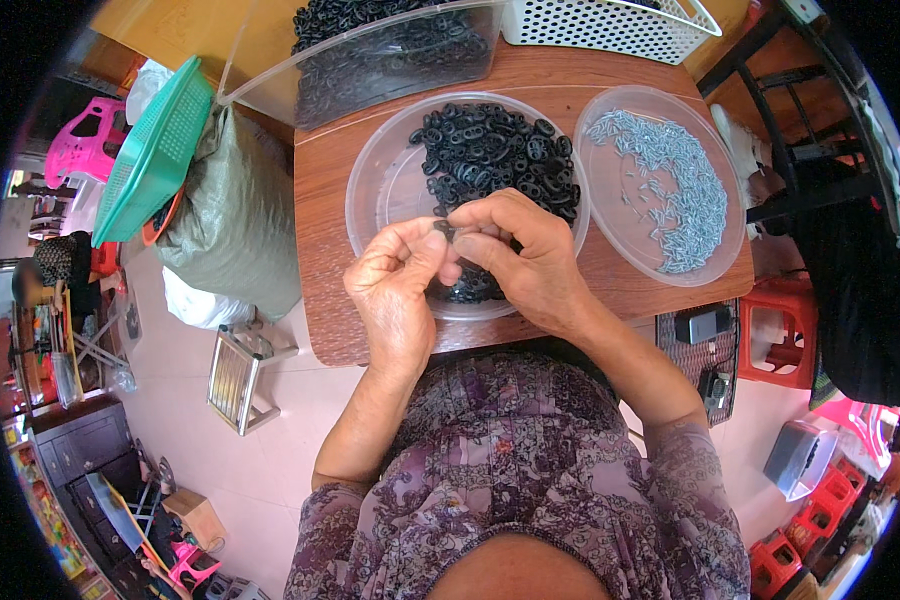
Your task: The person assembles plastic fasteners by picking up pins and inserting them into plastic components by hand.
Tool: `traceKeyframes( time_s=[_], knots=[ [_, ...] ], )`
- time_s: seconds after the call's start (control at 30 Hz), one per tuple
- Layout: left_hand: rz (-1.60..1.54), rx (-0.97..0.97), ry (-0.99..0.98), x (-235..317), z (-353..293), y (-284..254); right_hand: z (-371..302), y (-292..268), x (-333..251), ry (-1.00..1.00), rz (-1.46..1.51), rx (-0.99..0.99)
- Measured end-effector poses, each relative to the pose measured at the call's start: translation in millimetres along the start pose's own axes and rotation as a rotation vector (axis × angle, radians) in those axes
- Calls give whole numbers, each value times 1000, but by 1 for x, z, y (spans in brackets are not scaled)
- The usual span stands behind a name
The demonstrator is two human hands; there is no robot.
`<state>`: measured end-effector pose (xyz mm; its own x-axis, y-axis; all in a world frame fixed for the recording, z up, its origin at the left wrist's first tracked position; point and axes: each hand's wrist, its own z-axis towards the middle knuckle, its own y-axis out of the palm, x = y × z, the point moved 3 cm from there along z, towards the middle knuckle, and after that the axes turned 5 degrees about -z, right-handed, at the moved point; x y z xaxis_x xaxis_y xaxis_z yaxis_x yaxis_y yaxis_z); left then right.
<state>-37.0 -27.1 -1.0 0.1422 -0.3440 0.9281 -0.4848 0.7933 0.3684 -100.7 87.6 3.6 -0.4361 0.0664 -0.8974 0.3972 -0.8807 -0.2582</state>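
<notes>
My left hand [398, 285] and my right hand [527, 258] meet over the near part of a round clear tub [370, 190]. Their fingertips pinch together around a small dark piece [443, 230], apparently one of the black plastic parts. Whether a metal pin is also between the fingers cannot be made out. Beneath and beyond the hands, black oval parts with holes [490, 150] are heaped in the tub; my fingers hide some of them. To the right, a shallow clear round dish [610, 200] holds many small silvery screw-like pins [690, 215].
A clear bin [395, 75] of black parts and a white perforated basket [610, 35] stand at the table's [325, 300] far side. Left are a full grey-green sack [240, 210], a green basket [155, 150] and a metal stool [242, 378]. A red stool [778, 330] stands right.
</notes>
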Motion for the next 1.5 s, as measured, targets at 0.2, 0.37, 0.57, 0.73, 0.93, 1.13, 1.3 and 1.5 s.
traceKeyframes(
  time_s=[0.2,0.37,0.57,0.73,0.93,1.13,1.3,1.5],
  knots=[
    [-32,11,-5,-2,1,-2,-1,3,0,196,121,3],
    [32,20,40,-1,1,-1,0,5,8,113,68,24],
    [129,-44,29,2,1,-1,5,1,7,146,-10,-82],
    [236,-56,60,18,12,-4,20,-8,-2,60,-88,-89],
    [93,58,58,25,19,-26,27,-28,9,95,-89,-45],
    [116,15,22,23,15,-30,33,-22,7,-205,-433,-189],
    [107,18,8,19,10,-30,41,-16,16,-350,-668,-200],
    [118,35,12,15,7,-32,45,-10,18,-399,-740,-300]
  ],
)
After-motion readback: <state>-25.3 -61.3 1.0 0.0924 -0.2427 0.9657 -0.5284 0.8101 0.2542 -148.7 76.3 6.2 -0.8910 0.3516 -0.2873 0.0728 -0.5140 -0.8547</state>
